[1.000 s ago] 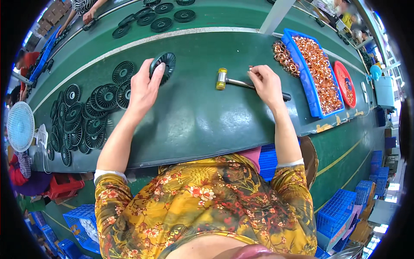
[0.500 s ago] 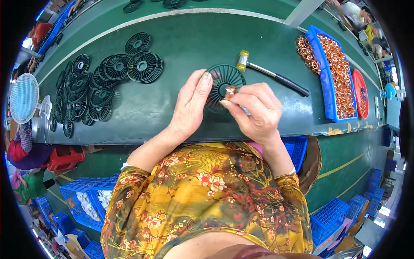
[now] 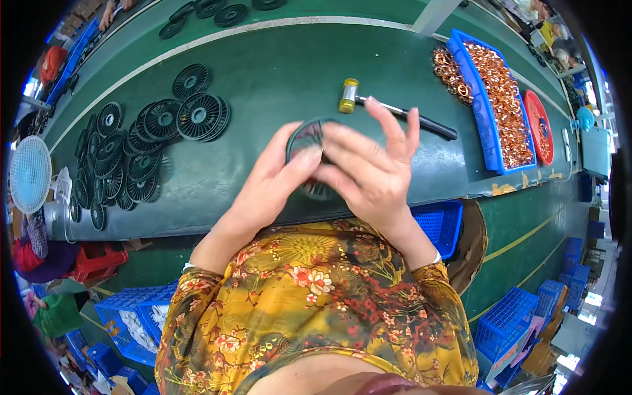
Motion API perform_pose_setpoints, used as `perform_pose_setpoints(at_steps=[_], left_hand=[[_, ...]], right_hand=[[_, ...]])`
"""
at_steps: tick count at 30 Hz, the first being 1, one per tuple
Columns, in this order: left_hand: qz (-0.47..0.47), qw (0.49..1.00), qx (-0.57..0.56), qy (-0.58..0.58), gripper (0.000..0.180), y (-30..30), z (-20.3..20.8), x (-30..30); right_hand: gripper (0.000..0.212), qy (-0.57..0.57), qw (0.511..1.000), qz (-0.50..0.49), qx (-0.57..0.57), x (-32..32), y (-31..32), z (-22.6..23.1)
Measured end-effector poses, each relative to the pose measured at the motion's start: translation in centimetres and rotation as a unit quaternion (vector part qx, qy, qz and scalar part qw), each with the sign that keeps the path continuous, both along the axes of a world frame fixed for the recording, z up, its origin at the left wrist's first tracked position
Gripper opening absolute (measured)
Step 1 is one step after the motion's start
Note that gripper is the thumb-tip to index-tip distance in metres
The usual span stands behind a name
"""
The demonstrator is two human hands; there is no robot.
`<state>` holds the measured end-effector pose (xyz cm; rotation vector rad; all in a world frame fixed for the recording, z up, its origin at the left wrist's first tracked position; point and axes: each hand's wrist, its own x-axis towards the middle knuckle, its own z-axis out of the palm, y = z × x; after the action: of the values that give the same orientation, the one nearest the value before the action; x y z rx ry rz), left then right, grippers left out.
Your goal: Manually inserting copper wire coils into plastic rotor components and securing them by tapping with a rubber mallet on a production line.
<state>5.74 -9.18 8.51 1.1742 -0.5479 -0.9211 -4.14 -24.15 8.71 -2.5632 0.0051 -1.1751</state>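
Toward the left edge of the table (image 3: 276,72): heap of dark spoked discs (image 3: 136,141), overlapping at mixed angles, with the lowest near the front edge. Worked or unworked: cannot tell; hub details too small to read.

Beyond the white line (image 3: 309,20) along the rear edge: a few further discs (image 3: 230,14), well apart from the heap. Condition likewise unreadable.

Near the middle of the front edge, raised above the table: held disc (image 3: 304,137), tilted and partly hidden. Left hand (image 3: 271,176): closed on this disc, with thumb across the near face. Right hand (image 3: 368,164): at the right side of the same disc, with two fingers raised and spread, and the others bent toward the disc. Motion blur at the contact; firmness of grip, any part carried, any part fitted in the hub: cannot tell. Judge this disc as mid-operation, not finished.

Right of centre, toward the rear edge: hammer (image 3: 434,126), lying flat, with yellow-faced head to the left and black handle to the right. Not in use.

Toward the right edge: loose copper rings (image 3: 451,74) piled against the left side of the blue tray (image 3: 476,108). Inside the tray: large mass of similar rings, not yet used. Judge as a long run of work remaining. Just right of the tray: red bowl (image 3: 533,117), with small copper-coloured pieces inside.
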Motion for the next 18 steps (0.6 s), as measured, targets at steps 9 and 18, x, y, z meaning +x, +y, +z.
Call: perform_pose_setpoints(at_steps=[9,18], left_hand=[[-0.084,0.994,-0.059,0.033,0.047,0.9,1.6,-1.5],[-0.117,0.992,-0.015,0.044,0.048,1.0,0.6,-1.1]], right_hand=[[0.023,0.06,0.991,0.106,0.057,-2.9,0.3,2.7],[0.033,0.09,0.961,0.243,0.094,-1.7,-1.5,0.4]])
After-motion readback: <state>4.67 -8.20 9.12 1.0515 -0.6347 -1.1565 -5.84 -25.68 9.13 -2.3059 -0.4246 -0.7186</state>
